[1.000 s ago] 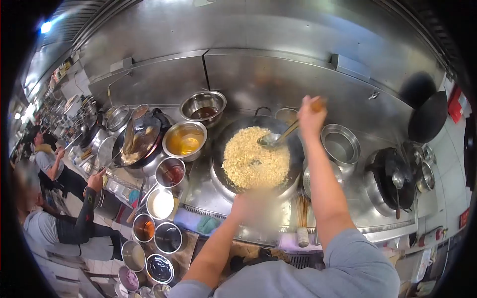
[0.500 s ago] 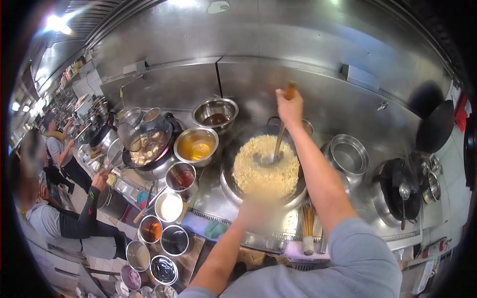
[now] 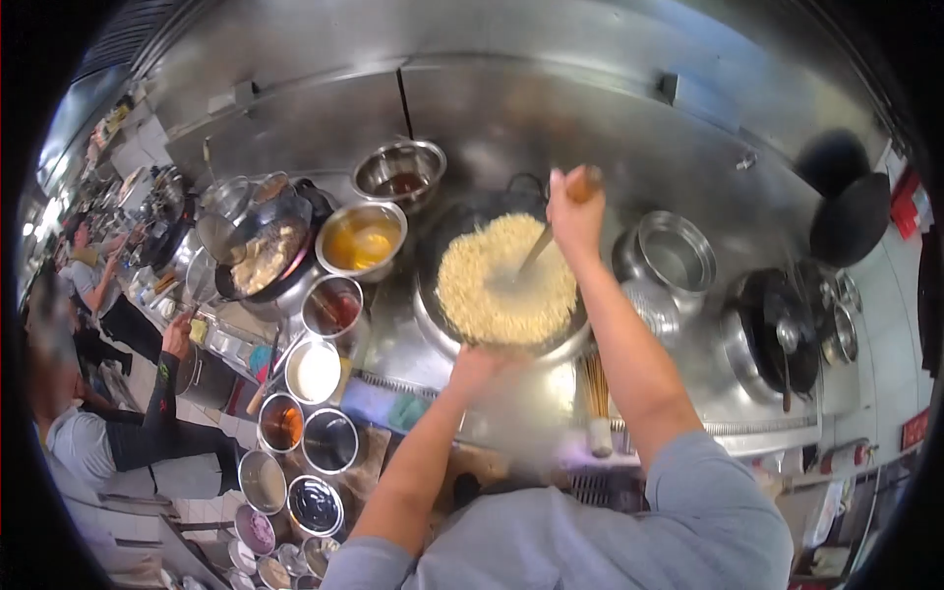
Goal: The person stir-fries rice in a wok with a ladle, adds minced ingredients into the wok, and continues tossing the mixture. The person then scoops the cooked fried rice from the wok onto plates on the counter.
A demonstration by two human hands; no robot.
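My right hand (image 3: 575, 221) is closed around the wooden-ended handle of a wok ladle (image 3: 534, 252). The handle slants down into pale fried rice (image 3: 472, 280), and the ladle's head is blurred or buried there. Rice fills most of a large wok (image 3: 426, 313) on the stove. At the wok's near rim my left hand (image 3: 484, 366) is closed on the edge, its fingers partly hidden and blurred.
Metal bowls, one with yellow liquid (image 3: 361, 241), stand left of the wok. Several seasoning pots (image 3: 313, 370) line the left side. A bamboo brush (image 3: 598, 403) lies at the front right, below a steel pot (image 3: 677, 254). A co-worker (image 3: 138, 433) stands at another wok (image 3: 261, 256).
The ladle handle tilts more to the right, and its head has sunk from sight in the rice. The camera view has shifted slightly. My left hand stays at the near rim.
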